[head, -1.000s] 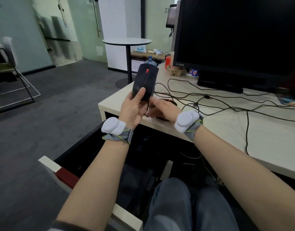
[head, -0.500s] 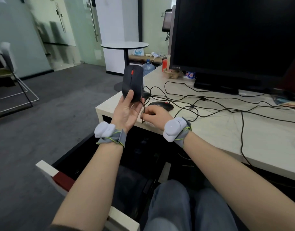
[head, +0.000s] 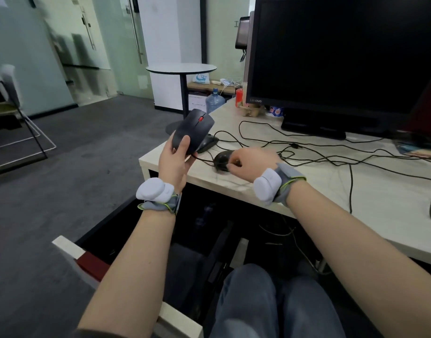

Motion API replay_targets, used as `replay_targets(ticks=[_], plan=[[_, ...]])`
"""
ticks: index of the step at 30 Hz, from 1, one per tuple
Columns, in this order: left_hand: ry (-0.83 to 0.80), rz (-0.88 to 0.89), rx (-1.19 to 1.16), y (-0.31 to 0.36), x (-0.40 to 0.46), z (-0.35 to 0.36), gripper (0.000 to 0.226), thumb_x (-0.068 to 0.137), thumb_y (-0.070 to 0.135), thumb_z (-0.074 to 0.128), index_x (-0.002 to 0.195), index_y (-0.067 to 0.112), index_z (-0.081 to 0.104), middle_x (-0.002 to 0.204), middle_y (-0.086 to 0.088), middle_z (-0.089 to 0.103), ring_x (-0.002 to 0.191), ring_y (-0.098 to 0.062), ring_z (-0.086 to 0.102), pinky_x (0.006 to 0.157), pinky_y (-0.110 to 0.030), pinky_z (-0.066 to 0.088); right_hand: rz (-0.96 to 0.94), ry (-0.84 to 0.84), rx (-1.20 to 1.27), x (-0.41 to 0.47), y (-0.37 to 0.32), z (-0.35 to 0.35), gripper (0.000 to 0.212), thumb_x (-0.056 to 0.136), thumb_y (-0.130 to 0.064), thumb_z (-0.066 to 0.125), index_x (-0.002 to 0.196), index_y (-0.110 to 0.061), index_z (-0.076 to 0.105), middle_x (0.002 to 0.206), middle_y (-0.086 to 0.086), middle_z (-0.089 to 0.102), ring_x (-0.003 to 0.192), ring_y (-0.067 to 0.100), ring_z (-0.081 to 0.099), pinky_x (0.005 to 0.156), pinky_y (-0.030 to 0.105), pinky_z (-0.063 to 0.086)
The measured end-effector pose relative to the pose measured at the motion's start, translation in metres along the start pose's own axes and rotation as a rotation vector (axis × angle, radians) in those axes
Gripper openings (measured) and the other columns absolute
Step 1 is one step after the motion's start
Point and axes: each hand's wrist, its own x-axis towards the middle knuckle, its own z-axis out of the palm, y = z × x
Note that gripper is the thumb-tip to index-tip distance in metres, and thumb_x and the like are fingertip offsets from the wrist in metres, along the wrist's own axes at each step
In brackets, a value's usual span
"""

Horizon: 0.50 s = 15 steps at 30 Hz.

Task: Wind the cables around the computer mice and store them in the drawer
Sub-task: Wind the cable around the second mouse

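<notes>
The one word that can be read is the brand "Lenovo", in small pale letters on the lower left corner of the bezel of the black monitor (head: pixel 331 57), at the upper right of the frame. Left of the monitor, a white bag (head: pixel 201 78) behind the round table carries a blue printed mark, too blurred to read. Below the monitor's left corner, a small round container (head: pixel 275 111) shows a coloured label whose writing is too small to make out.
</notes>
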Motion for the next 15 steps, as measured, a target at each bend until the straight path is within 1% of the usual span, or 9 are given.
replay_targets(ticks=[2, 3, 5, 8, 10, 11, 13, 15], plan=[[-0.008, -0.01, -0.021, 0.001, 0.0, 0.001, 0.023, 0.096, 0.018, 0.049, 0.119, 0.016, 0.05, 0.106, -0.003, 0.061, 0.09, -0.013, 0.06, 0.079, -0.024, 0.052, 0.072, -0.017, -0.053, 0.001, 0.011, -0.003, 0.025, 0.089, -0.038, 0.041, 0.078, -0.022, 0.057, 0.076, 0.001, 0.057, 0.074, 0.027, 0.055, 0.05, 0.022, 0.029], [-0.004, -0.029, -0.049, 0.001, 0.0, 0.001, 0.022, 0.096, 0.018, 0.048, 0.118, 0.015, 0.05, 0.104, -0.004, 0.061, 0.09, -0.015, 0.059, 0.079, -0.024, 0.052, 0.117, -0.004, -0.043, 0.001, 0.015, -0.004, 0.025, 0.09, -0.038, 0.041, 0.08, -0.022, 0.058, 0.076, 0.002, 0.056, 0.076, 0.027, 0.055, 0.05, 0.022, 0.028], [-0.006, -0.064, -0.094, 0.001, 0.0, 0.004, 0.021, 0.096, 0.017, 0.048, 0.117, 0.014, 0.05, 0.102, -0.004, 0.061, 0.089, -0.018, 0.057, 0.079, -0.026, 0.052, 0.201, 0.071, -0.024, 0.001, 0.021, -0.004, 0.028, 0.091, -0.04, 0.041, 0.085, -0.021, 0.061, 0.076, 0.002, 0.056, 0.075, 0.027, 0.052, 0.05, 0.023, 0.026], [-0.045, -0.046, -0.078, -0.002, -0.002, 0.009, 0.023, 0.096, 0.015, 0.047, 0.12, 0.015, 0.049, 0.103, -0.003, 0.061, 0.087, -0.015, 0.059, 0.077, -0.023, 0.052, 0.275, 0.186, -0.073, 0.003, 0.021, -0.005, 0.031, 0.092, -0.043, 0.041, 0.086, -0.02, 0.061, 0.075, 0.002, 0.054, 0.071, 0.025, 0.048, 0.053, 0.025, 0.027], [-0.058, -0.011, -0.065, -0.001, -0.002, 0.008, 0.026, 0.097, 0.013, 0.046, 0.123, 0.015, 0.047, 0.108, -0.004, 0.059, 0.09, -0.014, 0.059, 0.075, -0.021, 0.053, 0.233, 0.201, -0.077, 0.004, 0.02, -0.008, 0.03, 0.091, -0.044, 0.043, 0.081, -0.023, 0.061, 0.072, 0.0, 0.055, 0.069, 0.024, 0.05, 0.049, 0.023, 0.025], [-0.048, 0.001, -0.056, 0.0, -0.001, 0.006, 0.028, 0.096, 0.013, 0.047, 0.124, 0.014, 0.046, 0.11, -0.005, 0.057, 0.093, -0.015, 0.058, 0.074, -0.02, 0.053, 0.178, 0.162, -0.036, 0.004, 0.019, -0.01, 0.03, 0.091, -0.045, 0.044, 0.078, -0.023, 0.061, 0.069, 0.0, 0.055, 0.067, 0.023, 0.052, 0.047, 0.023, 0.025], [0.014, 0.008, -0.028, 0.0, 0.001, 0.001, 0.034, 0.095, 0.012, 0.05, 0.128, 0.008, 0.044, 0.114, -0.007, 0.055, 0.097, -0.017, 0.057, 0.072, -0.018, 0.053, 0.033, 0.008, 0.112, 0.003, 0.016, -0.015, 0.028, 0.089, -0.044, 0.049, 0.078, -0.023, 0.065, 0.066, -0.004, 0.054, 0.06, 0.014, 0.049, 0.046, 0.022, 0.03], [0.102, -0.013, -0.014, -0.001, 0.002, -0.003, 0.045, 0.092, 0.011, 0.055, 0.134, 0.004, 0.04, 0.111, -0.008, 0.055, 0.093, -0.016, 0.058, 0.069, -0.017, 0.053, -0.084, -0.114, 0.24, -0.001, 0.009, -0.018, 0.023, 0.088, -0.04, 0.052, 0.083, -0.022, 0.066, 0.066, -0.008, 0.054, 0.058, 0.009, 0.046, 0.048, 0.016, 0.034]])
